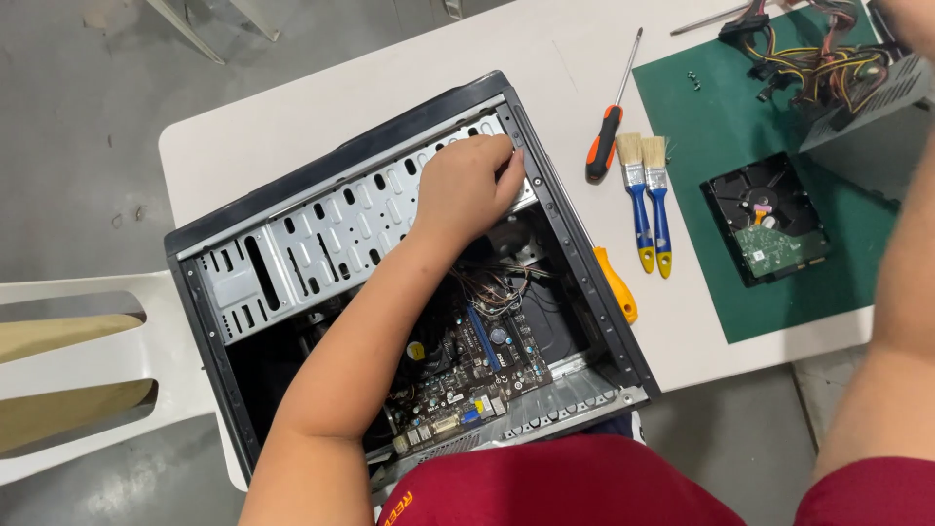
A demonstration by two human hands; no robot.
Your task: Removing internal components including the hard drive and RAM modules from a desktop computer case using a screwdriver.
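Observation:
An open black computer case (209, 321) lies on its side on a white table (292, 117). My left hand (467, 187) reaches into it, with the fingers curled over the far end of the perforated metal drive cage (312, 244). Below my forearm lies the motherboard (477, 365) with a bundle of thin wires. My right arm stretches to the top right corner. There my right hand (914, 21), mostly cut off by the frame, rests at a grey power supply (867, 112) with its bundle of cables (818, 60).
A green mat (721, 117) holds a bare hard drive (774, 219) and small screws (693, 80). Beside the case lie an orange-and-black screwdriver (606, 136), two blue-handled brushes (648, 200) and a yellow tool handle (618, 287). A white plastic chair (88, 380) stands at the left.

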